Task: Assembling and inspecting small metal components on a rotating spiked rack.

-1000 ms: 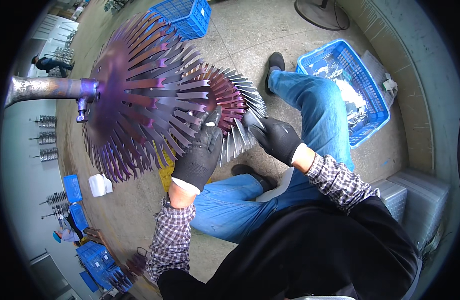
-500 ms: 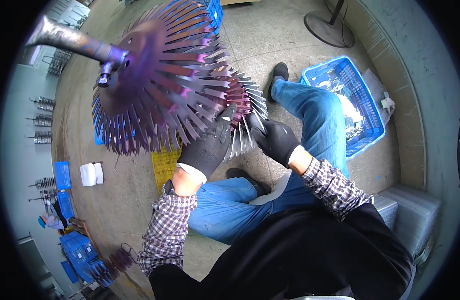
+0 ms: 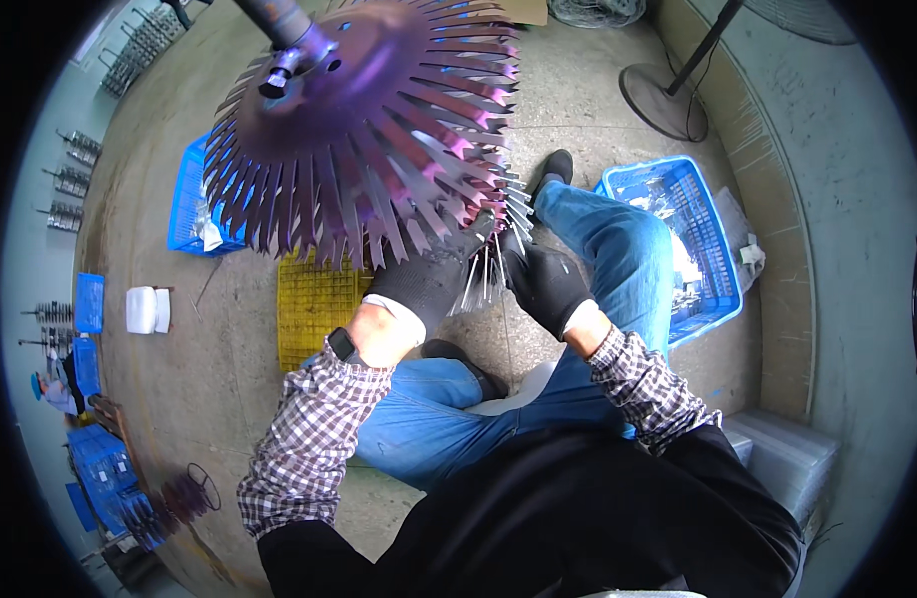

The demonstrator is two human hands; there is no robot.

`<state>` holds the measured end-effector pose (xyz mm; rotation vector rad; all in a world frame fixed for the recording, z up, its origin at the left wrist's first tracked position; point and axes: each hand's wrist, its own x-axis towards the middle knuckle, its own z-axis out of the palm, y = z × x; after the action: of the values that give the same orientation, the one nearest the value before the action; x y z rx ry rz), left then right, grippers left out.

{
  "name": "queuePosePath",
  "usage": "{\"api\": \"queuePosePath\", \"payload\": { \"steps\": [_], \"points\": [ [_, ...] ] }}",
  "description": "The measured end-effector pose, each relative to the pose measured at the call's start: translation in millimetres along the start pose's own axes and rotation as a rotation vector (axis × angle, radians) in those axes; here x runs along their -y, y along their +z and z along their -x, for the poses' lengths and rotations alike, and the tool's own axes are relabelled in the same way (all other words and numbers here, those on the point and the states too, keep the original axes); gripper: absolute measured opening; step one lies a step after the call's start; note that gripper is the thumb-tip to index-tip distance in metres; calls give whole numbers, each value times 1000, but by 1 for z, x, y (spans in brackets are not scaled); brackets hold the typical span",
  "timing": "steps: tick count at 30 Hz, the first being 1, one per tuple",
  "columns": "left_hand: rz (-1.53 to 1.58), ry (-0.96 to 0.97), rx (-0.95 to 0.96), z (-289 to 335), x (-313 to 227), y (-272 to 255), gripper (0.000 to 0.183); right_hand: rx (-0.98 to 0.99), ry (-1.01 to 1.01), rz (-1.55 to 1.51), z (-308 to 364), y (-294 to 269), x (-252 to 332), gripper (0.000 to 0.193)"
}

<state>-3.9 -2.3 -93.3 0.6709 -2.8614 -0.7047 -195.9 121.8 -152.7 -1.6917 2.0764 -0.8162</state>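
A large purple metal disc with forked tines round its rim fills the upper middle, mounted on a metal shaft. Beneath it sits a smaller reddish slotted disc, mostly hidden, with thin silver strips standing out from its edge. My left hand, in a black glove, reaches under the big disc's tines, its thumb at the smaller disc's edge. Its other fingers are hidden, and what they grip cannot be made out. My right hand, also gloved, is closed in a pinch on a silver strip at the same edge.
A blue basket of shiny flat pieces stands right of my knee. Behind the disc are another blue basket and a yellow crate. A fan stand is by the right wall. Transparent-wrapped boxes lie near my right elbow.
The view has shifted, and the big disc with its shaft appears higher and more to the right. My left hand has tilted rightward, and both hands stay at the smaller disc's edge.
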Motion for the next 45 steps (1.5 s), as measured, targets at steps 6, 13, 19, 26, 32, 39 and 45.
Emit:
{"api": "queuePosePath", "payload": {
  "steps": [6, 13, 19, 26, 32, 39, 45],
  "points": [
    [-159, 148, -216, -2, 10, 17, 52, 22, -60, 73, -3, 0, -3, 18],
    [-91, 136, -175, -3, 9, 18, 48, 39, -133, 99, -7, -2, -4, 19],
    [71, 20, 14, -2, 9, 16, 57, 175, -112, 159, -14, -15, 3, 19],
    [138, -30, 108, -1, 4, 2, 61, 194, -132, 150, -22, -22, 12, 19],
    [-15, 92, -98, 3, 11, 13, 58, 270, -249, 100, -12, -42, -10, 25],
    [-118, 251, -241, -9, 19, -5, 39, -143, 255, -116, 14, -180, -112, 40],
    [-137, 32, -161, -17, -7, -14, 43, -291, 743, 128, 94, -204, -318, 45]
  ]
}}
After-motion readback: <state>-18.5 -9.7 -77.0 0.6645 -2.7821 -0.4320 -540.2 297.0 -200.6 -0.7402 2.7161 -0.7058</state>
